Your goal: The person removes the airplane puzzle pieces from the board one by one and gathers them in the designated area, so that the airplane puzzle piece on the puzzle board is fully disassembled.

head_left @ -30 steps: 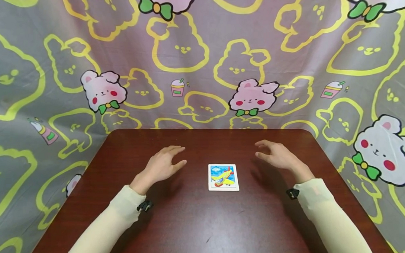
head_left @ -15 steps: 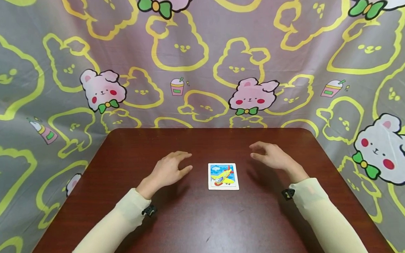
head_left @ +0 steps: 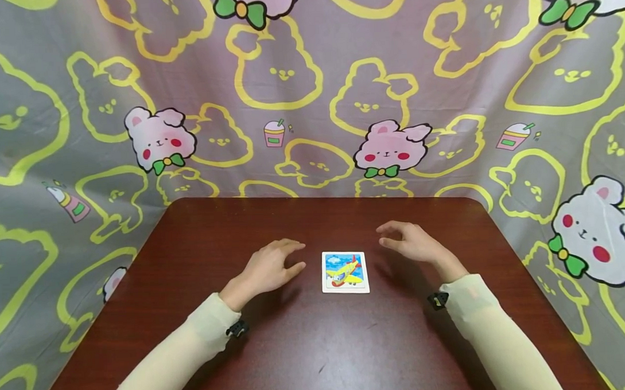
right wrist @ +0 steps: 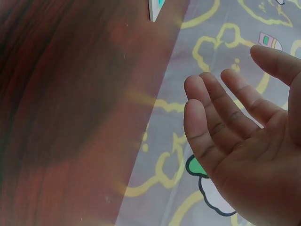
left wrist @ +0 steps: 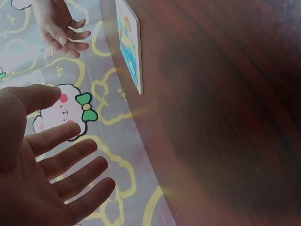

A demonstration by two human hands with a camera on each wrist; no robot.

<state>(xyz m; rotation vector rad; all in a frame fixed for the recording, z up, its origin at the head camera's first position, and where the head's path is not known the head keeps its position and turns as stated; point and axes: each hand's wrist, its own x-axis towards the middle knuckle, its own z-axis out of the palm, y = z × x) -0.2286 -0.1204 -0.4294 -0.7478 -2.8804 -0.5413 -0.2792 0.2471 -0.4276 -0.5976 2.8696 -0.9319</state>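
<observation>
Left hand (head_left: 265, 269) and right hand (head_left: 416, 243), fingers (left wrist: 70, 156) spread, flank the picture board (head_left: 345, 272), tabletop (head_left: 343, 337) around each edge.

A small, flat, near-square board with a white border (head_left: 345, 272) lies face up on the glossy reddish-brown worktop (head_left: 303, 359), printed with a yellow-and-red cartoon aeroplane on blue sky with a white cloud. The plane's nose points to the lower left in the head view. The board lies between the left hand (head_left: 265, 268) and the right hand (head_left: 411, 242), near both, touched by neither.
</observation>
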